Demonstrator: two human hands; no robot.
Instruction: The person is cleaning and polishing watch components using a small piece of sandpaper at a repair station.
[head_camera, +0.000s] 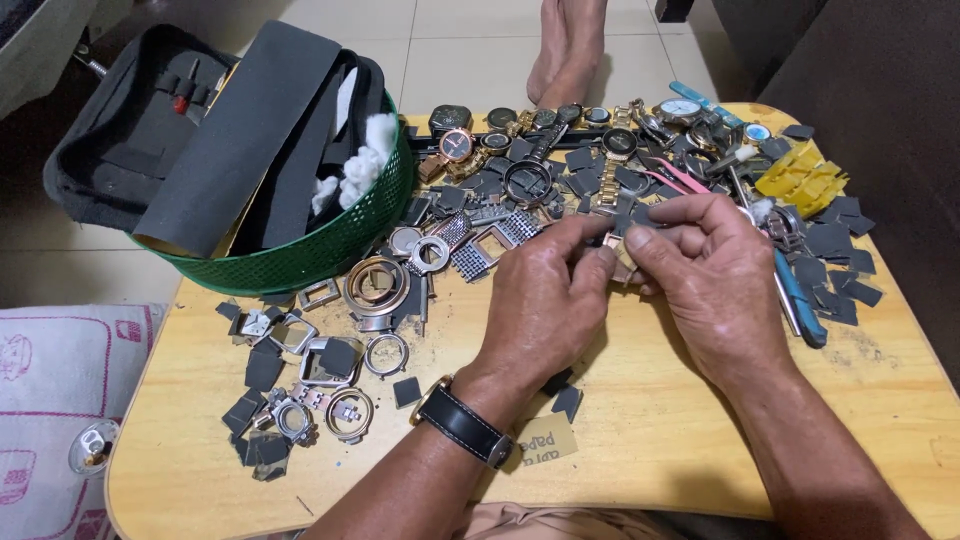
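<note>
One small part (622, 262) (pinched, mostly hidden)

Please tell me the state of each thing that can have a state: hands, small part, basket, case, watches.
left hand: closed, pinching the small metal part
right hand: closed, pinching the same part
small metal part: held between both hands, mostly hidden
green basket: tilted, full of dark sheets and cotton
black tool case: open
watch cases: taken apart, lying loose on the table

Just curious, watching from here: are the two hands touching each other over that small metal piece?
Touching. The head view shows the left hand and right hand meeting fingertip to fingertip around the small metal piece.
</note>
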